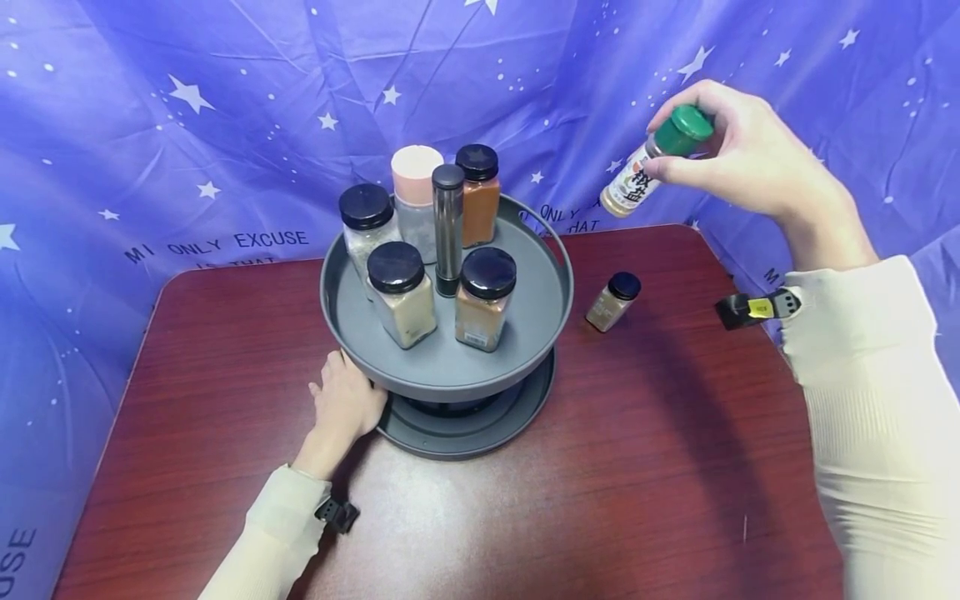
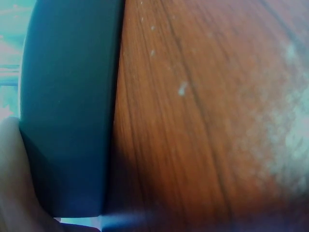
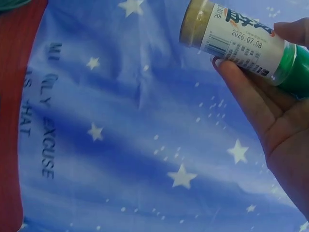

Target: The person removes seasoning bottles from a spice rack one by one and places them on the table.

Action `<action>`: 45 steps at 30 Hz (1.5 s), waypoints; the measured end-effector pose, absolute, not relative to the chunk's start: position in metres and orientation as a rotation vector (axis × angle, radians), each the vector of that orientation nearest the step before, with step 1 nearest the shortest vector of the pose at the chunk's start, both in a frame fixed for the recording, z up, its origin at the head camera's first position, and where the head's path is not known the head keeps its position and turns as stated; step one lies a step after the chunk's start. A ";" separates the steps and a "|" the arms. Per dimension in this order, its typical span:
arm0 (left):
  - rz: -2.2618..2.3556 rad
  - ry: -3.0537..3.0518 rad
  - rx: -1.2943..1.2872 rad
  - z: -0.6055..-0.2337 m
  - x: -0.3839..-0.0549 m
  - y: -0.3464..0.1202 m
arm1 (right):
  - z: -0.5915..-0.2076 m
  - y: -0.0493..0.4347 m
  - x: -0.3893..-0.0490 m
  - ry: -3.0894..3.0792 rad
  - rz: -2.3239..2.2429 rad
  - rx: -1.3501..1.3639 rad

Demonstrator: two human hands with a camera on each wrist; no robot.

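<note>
Raised above the table at the right, my right hand grips a seasoning bottle with a green cap and a white printed label. The bottle is tilted, its clear base pointing down and left; a yellowish content shows at that end in the right wrist view. My left hand holds the left side of a dark grey two-tier spice rack, below the upper tray; its fingertips are partly hidden. In the left wrist view, the rack's wall runs beside that hand.
On the upper tray stand several black-lidded jars, including an orange-brown one, a pink-capped jar and the dark central post. A small black-lidded jar stands on the red-brown table. A blue star-printed curtain hangs behind.
</note>
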State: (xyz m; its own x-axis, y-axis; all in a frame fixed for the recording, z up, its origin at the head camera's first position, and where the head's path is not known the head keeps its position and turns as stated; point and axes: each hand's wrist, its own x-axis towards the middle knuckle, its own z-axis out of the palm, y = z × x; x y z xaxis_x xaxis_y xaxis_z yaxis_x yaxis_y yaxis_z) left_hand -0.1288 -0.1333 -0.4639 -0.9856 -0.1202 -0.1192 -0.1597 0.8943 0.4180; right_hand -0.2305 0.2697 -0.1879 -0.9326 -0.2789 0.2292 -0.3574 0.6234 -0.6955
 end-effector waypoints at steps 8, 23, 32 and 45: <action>0.667 2.990 -0.223 -0.464 -0.128 -0.133 | -0.199 0.288 -0.245 -2.863 1.038 0.374; 0.651 3.000 -0.210 -0.465 -0.129 -0.133 | -0.222 0.314 -0.261 -3.021 0.768 0.246; 0.634 2.994 -0.209 -0.461 -0.128 -0.133 | -0.233 0.326 -0.267 -3.123 0.723 0.251; 0.613 2.982 -0.211 -0.463 -0.129 -0.133 | -0.245 0.334 -0.275 -3.156 0.625 0.276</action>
